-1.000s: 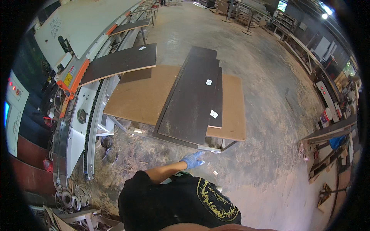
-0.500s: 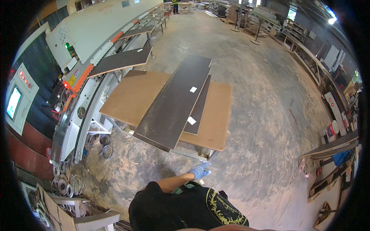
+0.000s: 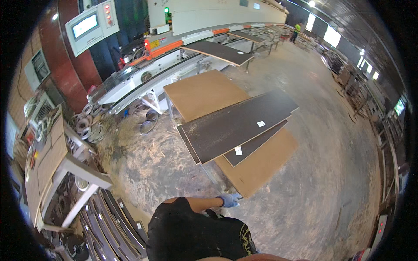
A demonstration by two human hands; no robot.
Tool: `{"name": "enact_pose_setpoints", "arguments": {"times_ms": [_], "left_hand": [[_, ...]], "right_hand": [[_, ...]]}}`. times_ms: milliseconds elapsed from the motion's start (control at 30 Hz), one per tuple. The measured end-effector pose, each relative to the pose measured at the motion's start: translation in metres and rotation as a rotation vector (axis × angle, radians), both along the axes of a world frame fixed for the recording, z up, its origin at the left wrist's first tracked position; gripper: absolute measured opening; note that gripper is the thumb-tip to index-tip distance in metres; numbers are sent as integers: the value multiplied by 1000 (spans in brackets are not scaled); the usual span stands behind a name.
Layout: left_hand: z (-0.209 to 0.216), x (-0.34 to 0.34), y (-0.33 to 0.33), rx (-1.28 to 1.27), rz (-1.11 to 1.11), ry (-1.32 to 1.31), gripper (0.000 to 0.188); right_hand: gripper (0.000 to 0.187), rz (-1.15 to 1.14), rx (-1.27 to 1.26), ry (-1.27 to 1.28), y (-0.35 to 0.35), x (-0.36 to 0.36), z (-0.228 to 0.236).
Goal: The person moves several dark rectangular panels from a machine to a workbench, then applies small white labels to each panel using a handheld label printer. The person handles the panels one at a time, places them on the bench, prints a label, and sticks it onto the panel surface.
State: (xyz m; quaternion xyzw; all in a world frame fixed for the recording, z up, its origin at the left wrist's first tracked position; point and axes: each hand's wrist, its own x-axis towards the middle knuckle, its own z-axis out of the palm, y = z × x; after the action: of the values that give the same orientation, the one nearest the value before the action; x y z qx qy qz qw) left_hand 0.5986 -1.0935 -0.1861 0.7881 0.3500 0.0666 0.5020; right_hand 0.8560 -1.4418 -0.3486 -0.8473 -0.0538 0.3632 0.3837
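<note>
My left hand (image 3: 230,200), in a light blue glove, is held in front of my body, its forearm coming across from the left. Its fingers look stretched out and apart, with nothing seen in them. They are close to the near corner of a brown board (image 3: 257,167) on a low metal-framed stand; whether they touch it I cannot tell. Across that board lie long dark panels: a wide one (image 3: 235,126) on top and a narrower one (image 3: 261,141) partly under it, each with a white label. My right hand is not in view.
A long machine (image 3: 226,21) with an orange strip and a dark panel (image 3: 217,51) on it runs along the far left. Nearby are a control screen (image 3: 87,27), rolls of edging (image 3: 85,124), a wooden table (image 3: 48,161) and stacked dark strips (image 3: 113,222). Far off stands a person (image 3: 296,32).
My view has swung left, so the panels and stand now lie turned and the wooden table and dark strips show more. My left hand stays near the stand's near edge.
</note>
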Motion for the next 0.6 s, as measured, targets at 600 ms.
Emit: {"name": "enact_pose_setpoints", "arguments": {"times_ms": [600], "left_hand": [[-2,253,3,-83,105,151,50]], "right_hand": [[24,241,-26,-264,59,297,44]]}}
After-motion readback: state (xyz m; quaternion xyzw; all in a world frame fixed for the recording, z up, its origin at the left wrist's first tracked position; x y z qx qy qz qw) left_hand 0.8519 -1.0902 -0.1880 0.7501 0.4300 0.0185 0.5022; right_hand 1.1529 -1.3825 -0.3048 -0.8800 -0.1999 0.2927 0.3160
